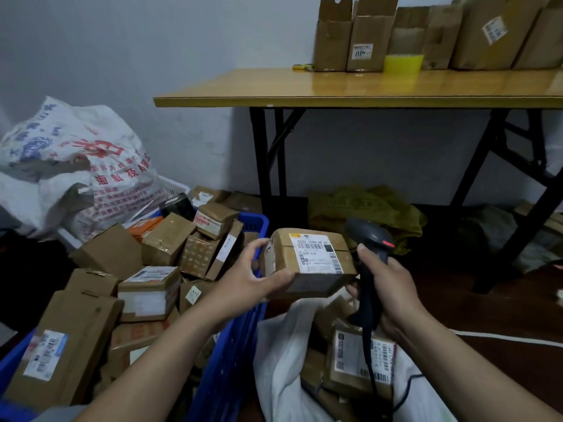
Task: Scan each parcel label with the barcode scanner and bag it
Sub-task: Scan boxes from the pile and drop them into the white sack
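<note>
My left hand (pixel 253 277) grips a small brown cardboard parcel (pixel 285 260) by its left side, with the white label (pixel 318 254) facing up. To its right, my right hand (pixel 388 280) holds a black barcode scanner (pixel 367 239) by the handle; the scanner head sits just beside the parcel's right edge, with a red light on top. Below both hands an open white bag (pixel 280 360) holds several labelled parcels (pixel 361 359). A blue crate (pixel 240 345) on the left is piled with several brown parcels (pixel 149 287).
A yellow folding table (pixel 350 88) with black legs stands behind, carrying cardboard boxes (pixel 368 38) and a yellow tape roll (pixel 403 63). A full printed white sack (pixel 76 166) sits at the left. Green bags (pixel 365 208) lie under the table. The scanner's cable (pixel 373 370) hangs into the bag.
</note>
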